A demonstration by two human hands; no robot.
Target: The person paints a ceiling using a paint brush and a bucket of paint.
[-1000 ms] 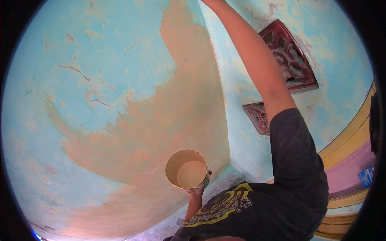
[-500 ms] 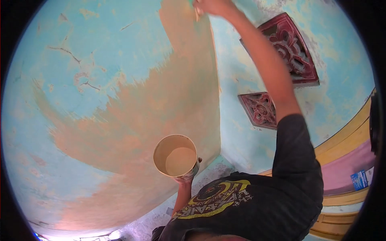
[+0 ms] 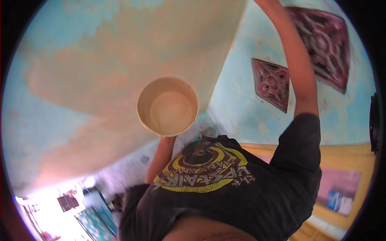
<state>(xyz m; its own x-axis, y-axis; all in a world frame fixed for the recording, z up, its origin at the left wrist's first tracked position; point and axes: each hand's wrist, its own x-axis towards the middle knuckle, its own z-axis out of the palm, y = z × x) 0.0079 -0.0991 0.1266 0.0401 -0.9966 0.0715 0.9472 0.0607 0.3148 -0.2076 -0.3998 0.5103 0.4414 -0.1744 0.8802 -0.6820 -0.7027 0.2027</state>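
Observation:
A round bucket (image 3: 144, 102) with tan paint (image 3: 171, 110) in its bottom is held up in front of my chest. My left forearm (image 3: 161, 156) rises beneath it, and the left hand supporting it is hidden behind the bucket. My right arm (image 3: 297, 60) stretches up past the top edge, so the right hand and whatever it holds are out of sight. On the left, the wall (image 3: 120, 52) carries a broad area of tan paint over light blue, with ragged borders.
Two dark red carved vent blocks, a smaller one (image 3: 272, 83) and a larger one (image 3: 321, 42), sit in the blue right-hand wall. A blue box (image 3: 333, 200) stands in a pink recess at lower right. A teal patterned item (image 3: 94, 225) lies at lower left.
The view has tilted, and the bucket now appears higher and closer. My right hand, earlier gripping a brush near the wall corner, has passed out of the top of the view.

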